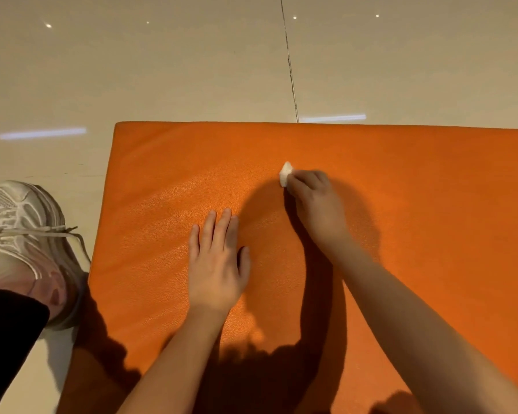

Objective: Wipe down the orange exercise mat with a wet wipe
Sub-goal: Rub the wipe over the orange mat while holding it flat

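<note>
Wiping is under way and not finished, going by the pose. The right hand has its fingers curled round a small bunched wet wipe, pinched at the fingertips with the white wad poking out ahead of them and pressed onto the orange exercise mat. The left hand lies flat on the mat, palm down, fingers straight and slightly spread, holding nothing and probably bracing. It sits near the right hand, on its left and closer to the body, and the two do not touch. There is no clear wet trail or sheen boundary, so I cannot tell which areas are already wiped. My guess is that plenty is left, since the mat runs well past the right hand and out of frame on that side and toward the body. The mat is thick and padded with a rounded far edge and corner, and its skin is a pebbled leather-like vinyl, matte with a faint gloss left of the left hand. It likely wipes easily. The wipe is soft, crumpled and small against that surface. The floor beyond both hands is glossy pale tile with light reflections and a dark grout line. A white mesh sneaker with loose laces stands on the floor left of the left hand, beside the mat edge, with a black trouser leg nearer the body.
</note>
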Action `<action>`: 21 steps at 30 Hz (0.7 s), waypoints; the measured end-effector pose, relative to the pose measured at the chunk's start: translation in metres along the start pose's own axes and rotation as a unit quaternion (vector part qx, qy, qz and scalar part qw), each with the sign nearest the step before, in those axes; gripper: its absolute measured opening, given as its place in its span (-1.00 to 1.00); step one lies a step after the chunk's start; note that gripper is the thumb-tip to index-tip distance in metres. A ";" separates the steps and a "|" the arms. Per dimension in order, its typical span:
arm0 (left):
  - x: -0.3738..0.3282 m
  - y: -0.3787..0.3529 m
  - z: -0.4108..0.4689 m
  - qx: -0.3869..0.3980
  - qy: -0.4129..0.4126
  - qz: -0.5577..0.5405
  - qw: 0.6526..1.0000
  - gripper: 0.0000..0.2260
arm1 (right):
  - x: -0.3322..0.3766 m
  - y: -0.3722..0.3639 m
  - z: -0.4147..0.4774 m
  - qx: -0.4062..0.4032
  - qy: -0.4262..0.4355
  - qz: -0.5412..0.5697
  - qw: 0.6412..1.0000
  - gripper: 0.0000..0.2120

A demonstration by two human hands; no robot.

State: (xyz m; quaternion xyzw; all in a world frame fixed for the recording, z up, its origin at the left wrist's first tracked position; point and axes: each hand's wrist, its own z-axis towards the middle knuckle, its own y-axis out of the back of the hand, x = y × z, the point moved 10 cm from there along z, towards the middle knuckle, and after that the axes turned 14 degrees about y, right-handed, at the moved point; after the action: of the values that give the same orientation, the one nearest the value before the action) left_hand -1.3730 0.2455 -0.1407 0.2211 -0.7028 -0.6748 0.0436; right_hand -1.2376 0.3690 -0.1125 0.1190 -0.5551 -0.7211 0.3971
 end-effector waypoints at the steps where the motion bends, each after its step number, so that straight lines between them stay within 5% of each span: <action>1: 0.001 0.000 0.000 0.000 0.002 0.001 1.000 -0.50 | -0.013 0.003 0.006 -0.008 -0.020 -0.019 1.000 -0.80; 5: 0.002 0.001 0.000 -0.001 0.003 -0.005 1.000 -0.50 | -0.047 0.004 0.030 -0.070 -0.180 -0.023 0.981 -0.77; 11: 0.001 0.005 -0.001 -0.012 0.005 -0.013 1.000 -0.52 | 0.011 -0.026 0.057 0.055 0.039 0.011 0.998 -0.72; 17: 0.000 0.005 0.000 -0.022 0.004 0.005 1.000 -0.52 | -0.031 -0.031 0.089 -0.002 -0.124 -0.001 0.992 -0.77; 21: -0.001 0.005 0.000 -0.032 0.001 0.007 0.999 -0.53 | 0.025 -0.050 0.102 0.015 0.081 0.034 0.996 -0.79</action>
State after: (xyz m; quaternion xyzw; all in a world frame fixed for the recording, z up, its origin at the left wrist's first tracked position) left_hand -1.3734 0.2459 -0.1353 0.2150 -0.6824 -0.6964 0.0557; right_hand -1.3391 0.4267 -0.1145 0.1643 -0.5355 -0.6865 0.4637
